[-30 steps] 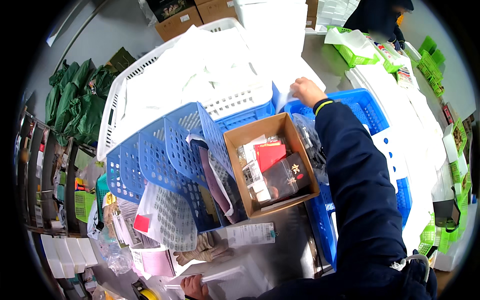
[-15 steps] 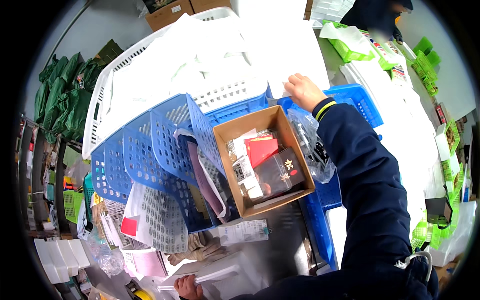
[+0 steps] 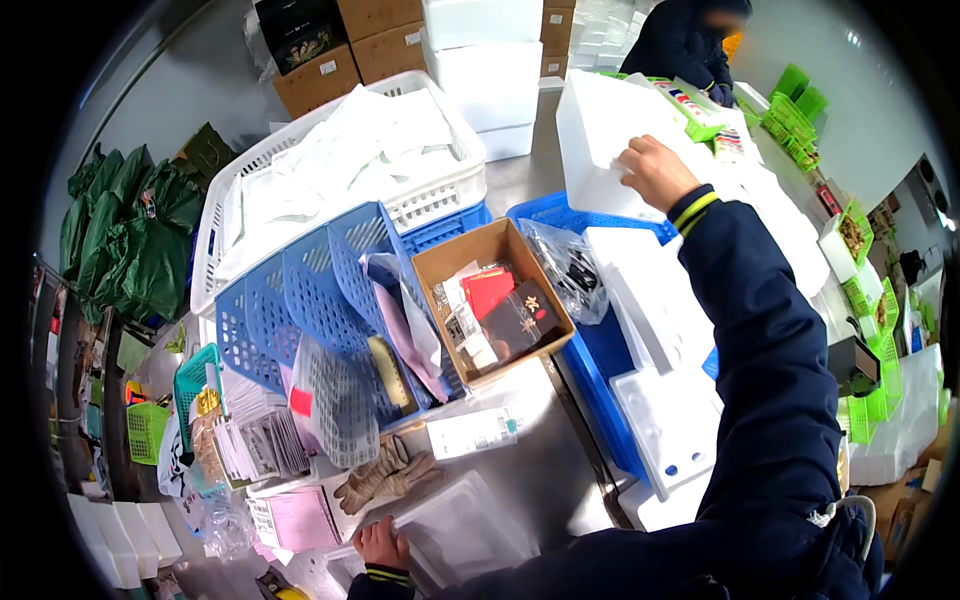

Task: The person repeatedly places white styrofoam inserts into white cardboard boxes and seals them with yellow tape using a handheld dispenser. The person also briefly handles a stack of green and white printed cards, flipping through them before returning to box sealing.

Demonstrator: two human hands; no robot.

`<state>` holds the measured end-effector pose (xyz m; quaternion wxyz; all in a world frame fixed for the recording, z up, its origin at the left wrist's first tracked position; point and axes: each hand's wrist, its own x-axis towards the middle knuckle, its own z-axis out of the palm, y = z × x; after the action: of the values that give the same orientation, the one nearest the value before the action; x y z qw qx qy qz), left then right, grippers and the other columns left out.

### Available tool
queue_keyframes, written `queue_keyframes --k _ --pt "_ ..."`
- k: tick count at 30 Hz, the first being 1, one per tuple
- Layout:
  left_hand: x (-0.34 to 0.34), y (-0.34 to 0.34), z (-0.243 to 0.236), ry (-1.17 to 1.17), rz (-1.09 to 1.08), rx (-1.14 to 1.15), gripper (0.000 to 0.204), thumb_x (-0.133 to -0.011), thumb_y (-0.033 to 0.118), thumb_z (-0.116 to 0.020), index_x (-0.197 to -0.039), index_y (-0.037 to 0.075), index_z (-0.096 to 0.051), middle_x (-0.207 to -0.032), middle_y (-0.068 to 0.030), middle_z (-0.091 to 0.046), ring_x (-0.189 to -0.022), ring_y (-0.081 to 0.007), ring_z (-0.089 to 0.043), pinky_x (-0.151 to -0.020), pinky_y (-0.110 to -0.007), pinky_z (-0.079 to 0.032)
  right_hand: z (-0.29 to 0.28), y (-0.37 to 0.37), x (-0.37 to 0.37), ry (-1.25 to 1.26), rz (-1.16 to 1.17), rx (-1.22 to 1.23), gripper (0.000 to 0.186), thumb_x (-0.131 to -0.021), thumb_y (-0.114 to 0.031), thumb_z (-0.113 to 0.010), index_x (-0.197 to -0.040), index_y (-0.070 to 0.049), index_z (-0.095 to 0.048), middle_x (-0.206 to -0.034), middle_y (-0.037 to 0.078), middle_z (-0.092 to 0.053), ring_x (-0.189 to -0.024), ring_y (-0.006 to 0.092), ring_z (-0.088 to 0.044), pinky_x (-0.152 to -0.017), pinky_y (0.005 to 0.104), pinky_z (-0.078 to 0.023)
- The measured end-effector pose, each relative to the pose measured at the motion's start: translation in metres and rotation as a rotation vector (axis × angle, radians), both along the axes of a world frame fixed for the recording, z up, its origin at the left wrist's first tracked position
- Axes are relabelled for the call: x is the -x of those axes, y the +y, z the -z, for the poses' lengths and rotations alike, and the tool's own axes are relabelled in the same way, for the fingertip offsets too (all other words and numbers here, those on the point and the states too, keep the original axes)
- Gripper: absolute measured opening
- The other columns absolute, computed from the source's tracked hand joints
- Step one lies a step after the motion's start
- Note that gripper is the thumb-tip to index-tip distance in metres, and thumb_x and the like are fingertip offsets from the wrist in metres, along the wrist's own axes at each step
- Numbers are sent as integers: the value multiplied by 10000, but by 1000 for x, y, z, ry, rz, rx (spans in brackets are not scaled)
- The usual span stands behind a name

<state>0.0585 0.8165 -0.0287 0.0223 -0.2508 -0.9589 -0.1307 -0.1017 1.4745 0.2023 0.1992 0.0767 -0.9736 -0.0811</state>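
Observation:
My right hand (image 3: 657, 175) reaches far out on the right, its fingers closed at a white foam box (image 3: 598, 145) tilted above the blue basket (image 3: 548, 208). The fingertips are partly hidden. Low in the view, my left hand (image 3: 383, 547) grips the rim of another white foam box (image 3: 468, 525), near a pair of brown gloves (image 3: 385, 474). Between my hands stands an open cardboard box (image 3: 492, 238) holding red packets (image 3: 487, 290), a dark box (image 3: 524, 317) and small packages. White foam pieces (image 3: 665, 425) and a clear plastic bag (image 3: 575, 278) lie by the blue basket.
Blue perforated holders (image 3: 318, 290) with papers and bubble wrap stand left of the cardboard box. Behind them is a white basket (image 3: 465, 180) of white sheets. Stacked foam boxes (image 3: 485, 75) rise at the back. A person (image 3: 680, 45) works at the far right among green baskets (image 3: 795, 125).
My right hand has moved right, and the white foam box there now stands tilted. My left hand stays on the lower foam box. The view has shifted and glare has lessened.

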Motion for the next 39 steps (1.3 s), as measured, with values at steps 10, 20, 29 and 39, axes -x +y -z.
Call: queue_keyframes --k 10,20,29,39 --pt "10 -8 26 168 59 -72 503 -766 385 -583 -1160 76 -532 -991 -131 -589 -889 -325 -543 -819 -447 -406 -77 -171 -220 -160 -208 311 242 -682 -8 -689 -891 4 -567 -852 132 -526 -812 311 -533 -722 366 -461" --pt "-114 -19 -39 -71 815 -155 539 -672 455 -712 -1049 88 -594 -1009 -68 -564 -1064 -238 -484 -1001 -523 -261 -48 -369 -391 -314 -144 245 245 -669 -4 -685 -883 8 -568 -857 128 -544 -812 302 -538 -707 367 -465" --pt "-128 -89 -21 30 802 -182 237 -715 319 -700 -794 114 -611 -892 -39 -587 -1025 -238 -529 -991 -560 -213 111 -391 -432 -185 -301 1 96 -623 -180 -578 -603 -87 -565 -699 63 -512 -733 236 -519 -627 327 -447" --pt "-190 -153 -52 -72 554 230 570 -668 306 -732 -1156 79 -546 -1366 -175 -355 -1288 -394 -291 -1010 -603 -207 200 -496 -479 114 37 398 229 -666 -175 -599 -887 -117 -578 -953 62 -531 -907 231 -487 -707 348 -388"
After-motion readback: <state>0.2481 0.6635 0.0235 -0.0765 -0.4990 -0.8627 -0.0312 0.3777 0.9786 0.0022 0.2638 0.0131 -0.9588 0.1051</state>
